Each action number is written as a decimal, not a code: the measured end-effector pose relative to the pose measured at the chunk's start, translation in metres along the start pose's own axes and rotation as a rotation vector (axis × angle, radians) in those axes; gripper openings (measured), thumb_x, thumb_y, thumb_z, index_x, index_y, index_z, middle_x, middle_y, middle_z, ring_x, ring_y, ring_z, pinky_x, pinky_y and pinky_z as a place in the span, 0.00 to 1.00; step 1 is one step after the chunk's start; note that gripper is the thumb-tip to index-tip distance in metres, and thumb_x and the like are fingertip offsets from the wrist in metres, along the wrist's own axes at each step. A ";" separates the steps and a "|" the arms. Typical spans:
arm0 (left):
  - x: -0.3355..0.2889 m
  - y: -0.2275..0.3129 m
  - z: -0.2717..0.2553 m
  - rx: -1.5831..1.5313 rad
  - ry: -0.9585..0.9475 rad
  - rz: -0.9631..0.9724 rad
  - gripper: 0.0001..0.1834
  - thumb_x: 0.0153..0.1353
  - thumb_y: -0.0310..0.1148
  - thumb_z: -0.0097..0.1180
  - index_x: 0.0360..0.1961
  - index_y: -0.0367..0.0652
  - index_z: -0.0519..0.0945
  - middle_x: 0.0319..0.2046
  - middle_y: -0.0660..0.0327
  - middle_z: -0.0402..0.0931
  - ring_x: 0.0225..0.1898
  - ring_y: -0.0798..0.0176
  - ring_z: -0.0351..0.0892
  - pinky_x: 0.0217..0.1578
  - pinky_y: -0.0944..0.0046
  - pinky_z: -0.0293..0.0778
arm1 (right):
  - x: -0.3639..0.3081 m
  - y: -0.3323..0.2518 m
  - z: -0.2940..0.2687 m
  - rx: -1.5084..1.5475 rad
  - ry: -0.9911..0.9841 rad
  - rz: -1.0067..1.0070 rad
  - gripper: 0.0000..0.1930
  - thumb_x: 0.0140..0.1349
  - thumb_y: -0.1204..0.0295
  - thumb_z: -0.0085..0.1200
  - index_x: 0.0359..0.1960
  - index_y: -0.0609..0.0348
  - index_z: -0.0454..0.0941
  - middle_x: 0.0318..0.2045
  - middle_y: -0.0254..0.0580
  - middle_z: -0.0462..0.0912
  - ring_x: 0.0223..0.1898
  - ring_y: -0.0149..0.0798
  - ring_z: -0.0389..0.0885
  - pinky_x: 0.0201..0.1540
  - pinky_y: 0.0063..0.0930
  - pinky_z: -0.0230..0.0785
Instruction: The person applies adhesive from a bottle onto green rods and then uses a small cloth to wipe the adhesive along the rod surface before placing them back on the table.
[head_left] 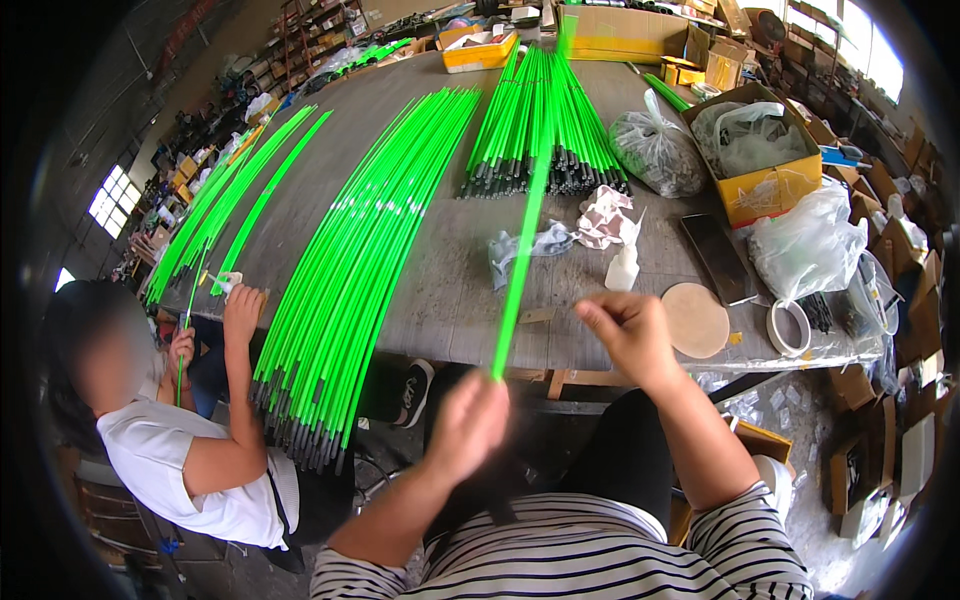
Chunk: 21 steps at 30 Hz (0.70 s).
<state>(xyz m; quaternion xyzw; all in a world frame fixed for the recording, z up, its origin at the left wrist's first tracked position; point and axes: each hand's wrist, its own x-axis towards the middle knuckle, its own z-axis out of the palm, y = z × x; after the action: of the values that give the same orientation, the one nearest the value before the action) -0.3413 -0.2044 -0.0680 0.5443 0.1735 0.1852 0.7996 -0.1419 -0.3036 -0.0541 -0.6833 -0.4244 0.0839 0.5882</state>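
My left hand [470, 425], smeared by motion, is closed round the lower end of a long green rod [524, 250]. The rod slants up and away over the table, its upper part blurred. My right hand [632, 335] is raised at the table's near edge, thumb and curled fingers close together; whatever may be between them is too small to make out. Beyond it stand a small white squeeze bottle [622, 268], a crumpled pink-and-white cloth [604, 216] and a greyish crumpled piece [535, 248]. Farther back lies a fanned bundle of green rods with black ends [545, 130].
A broad row of green rods [365, 250] overhangs the near edge at left. There a co-worker [190, 450] handles a rod and a small white bottle. At right lie a round tan disc [696, 320], a dark phone [718, 258], a tape roll [789, 330], plastic bags and an open box [765, 190].
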 end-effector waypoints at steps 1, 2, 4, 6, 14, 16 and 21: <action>0.014 0.024 0.010 0.125 0.052 0.050 0.09 0.64 0.34 0.41 0.29 0.42 0.65 0.13 0.70 0.57 0.12 0.78 0.56 0.12 0.78 0.51 | -0.002 0.016 0.000 -0.102 0.003 -0.027 0.08 0.53 0.70 0.56 0.25 0.64 0.78 0.14 0.38 0.73 0.15 0.31 0.70 0.20 0.23 0.62; 0.031 0.044 0.017 0.251 0.099 0.100 0.08 0.64 0.34 0.40 0.31 0.41 0.66 0.13 0.70 0.56 0.12 0.78 0.55 0.11 0.78 0.50 | -0.004 0.031 -0.004 -0.205 0.011 -0.053 0.08 0.52 0.71 0.57 0.24 0.64 0.78 0.14 0.41 0.74 0.16 0.34 0.72 0.20 0.25 0.64; 0.076 0.055 0.006 0.621 0.169 0.357 0.09 0.64 0.34 0.40 0.32 0.40 0.68 0.12 0.71 0.56 0.11 0.79 0.53 0.11 0.76 0.49 | -0.008 0.039 -0.003 -0.275 0.046 -0.065 0.06 0.50 0.72 0.58 0.23 0.64 0.78 0.16 0.46 0.75 0.17 0.40 0.75 0.21 0.28 0.65; 0.125 0.062 -0.015 0.745 0.218 0.299 0.09 0.63 0.35 0.43 0.34 0.40 0.69 0.12 0.72 0.56 0.11 0.80 0.53 0.11 0.75 0.49 | -0.011 0.032 -0.001 -0.224 0.102 -0.039 0.06 0.48 0.73 0.58 0.22 0.64 0.78 0.18 0.48 0.76 0.19 0.46 0.75 0.21 0.30 0.66; 0.302 0.064 -0.036 1.362 0.389 0.366 0.14 0.57 0.36 0.46 0.30 0.32 0.72 0.30 0.45 0.74 0.33 0.47 0.74 0.34 0.54 0.67 | -0.010 0.041 0.004 -0.482 0.040 -0.313 0.06 0.46 0.74 0.58 0.18 0.57 0.73 0.12 0.38 0.69 0.14 0.41 0.71 0.16 0.31 0.63; 0.328 0.067 -0.027 1.397 0.388 0.359 0.15 0.57 0.35 0.46 0.32 0.30 0.72 0.35 0.41 0.73 0.38 0.42 0.72 0.39 0.51 0.67 | -0.010 0.043 0.004 -0.492 0.043 -0.321 0.06 0.46 0.74 0.59 0.18 0.56 0.73 0.12 0.36 0.67 0.13 0.39 0.70 0.15 0.29 0.61; 0.367 0.070 -0.012 1.526 0.349 0.260 0.20 0.55 0.39 0.49 0.44 0.34 0.73 0.42 0.43 0.72 0.47 0.45 0.70 0.48 0.55 0.65 | -0.008 0.042 0.003 -0.495 0.032 -0.297 0.06 0.45 0.74 0.59 0.19 0.56 0.72 0.12 0.34 0.66 0.12 0.36 0.69 0.14 0.28 0.60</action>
<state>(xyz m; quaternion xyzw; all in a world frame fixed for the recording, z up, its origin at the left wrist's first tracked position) -0.0352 0.0071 -0.0350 0.9210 0.3106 0.1897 0.1389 -0.1282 -0.3045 -0.0951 -0.7376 -0.5180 -0.1202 0.4161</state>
